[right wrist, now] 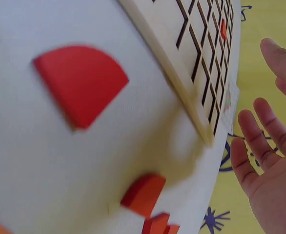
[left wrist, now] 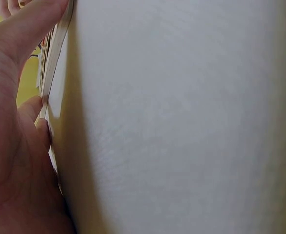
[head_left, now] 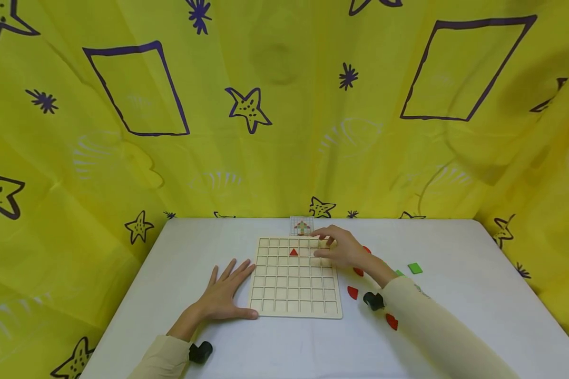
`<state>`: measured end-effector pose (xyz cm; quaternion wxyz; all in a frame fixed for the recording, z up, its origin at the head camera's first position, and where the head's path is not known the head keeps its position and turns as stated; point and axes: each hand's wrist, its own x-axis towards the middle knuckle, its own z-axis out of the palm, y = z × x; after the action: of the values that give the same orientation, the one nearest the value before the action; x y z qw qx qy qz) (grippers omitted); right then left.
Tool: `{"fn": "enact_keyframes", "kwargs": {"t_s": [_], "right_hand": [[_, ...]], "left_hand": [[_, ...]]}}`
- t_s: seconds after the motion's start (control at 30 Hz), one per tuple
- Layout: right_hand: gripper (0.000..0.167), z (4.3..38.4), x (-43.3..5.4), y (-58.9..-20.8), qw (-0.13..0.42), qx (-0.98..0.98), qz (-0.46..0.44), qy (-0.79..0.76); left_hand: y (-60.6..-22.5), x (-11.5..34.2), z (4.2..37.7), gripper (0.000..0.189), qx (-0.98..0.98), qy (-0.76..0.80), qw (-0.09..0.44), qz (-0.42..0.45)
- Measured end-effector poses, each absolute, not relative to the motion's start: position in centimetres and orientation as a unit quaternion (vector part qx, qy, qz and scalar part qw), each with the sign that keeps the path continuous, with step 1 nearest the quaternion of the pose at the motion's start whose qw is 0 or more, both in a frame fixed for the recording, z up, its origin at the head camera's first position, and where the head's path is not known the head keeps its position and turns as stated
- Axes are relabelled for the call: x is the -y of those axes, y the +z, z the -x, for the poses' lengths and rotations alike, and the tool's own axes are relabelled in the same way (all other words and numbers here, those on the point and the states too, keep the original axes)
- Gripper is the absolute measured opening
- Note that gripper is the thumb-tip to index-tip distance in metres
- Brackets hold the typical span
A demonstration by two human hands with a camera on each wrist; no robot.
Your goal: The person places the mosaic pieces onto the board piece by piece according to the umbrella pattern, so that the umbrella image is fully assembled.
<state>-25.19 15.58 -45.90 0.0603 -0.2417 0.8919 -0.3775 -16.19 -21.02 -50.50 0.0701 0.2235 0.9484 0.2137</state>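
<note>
A pale wooden grid board point(head_left: 295, 284) lies on the white table with one red triangle point(head_left: 293, 252) in a cell near its far edge. My left hand point(head_left: 224, 295) rests spread beside the board, thumb at the near left corner and fingertips at the left side. In the left wrist view, the thumb point(left wrist: 33, 24) reaches the board's edge. Over the board's far right part is my right hand point(head_left: 343, 248), its fingers loosely bent; the right wrist view shows nothing in its palm. Just beyond the board lies a small card point(head_left: 302, 226) printed with a coloured pattern.
Red quarter-circle pieces point(head_left: 353, 292) lie scattered right of the board, one large in the right wrist view point(right wrist: 82, 83). A green square point(head_left: 414, 268) lies farther right. Black wrist devices point(head_left: 373, 301) sit by both forearms. A yellow patterned curtain point(head_left: 284, 158) hangs behind the table.
</note>
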Motion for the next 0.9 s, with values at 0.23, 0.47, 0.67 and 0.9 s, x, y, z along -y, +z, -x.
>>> {"fn": "enact_keyframes", "kwargs": {"t_s": [0.23, 0.47, 0.67, 0.9], "right_hand": [[0.050, 24.8, -18.6, -45.5, 0.030, -0.901, 0.233, -0.364], [0.051, 24.6, -21.6, -45.6, 0.023, -0.907, 0.213, -0.363], [0.050, 24.5, -23.6, -46.1, 0.016, -0.910, 0.195, -0.366], [0.051, 24.4, -25.6, -46.5, 0.024, -0.912, 0.161, -0.375]], "left_hand": [[-50.3, 21.0, 16.1, 0.117, -0.949, 0.206, 0.081, -0.223], [-50.2, 21.0, 16.1, 0.118, -0.950, 0.207, 0.080, -0.222], [-50.2, 21.0, 16.1, 0.117, -0.950, 0.208, 0.078, -0.219], [-50.7, 21.1, 16.2, 0.118, -0.947, 0.219, 0.059, -0.226]]}}
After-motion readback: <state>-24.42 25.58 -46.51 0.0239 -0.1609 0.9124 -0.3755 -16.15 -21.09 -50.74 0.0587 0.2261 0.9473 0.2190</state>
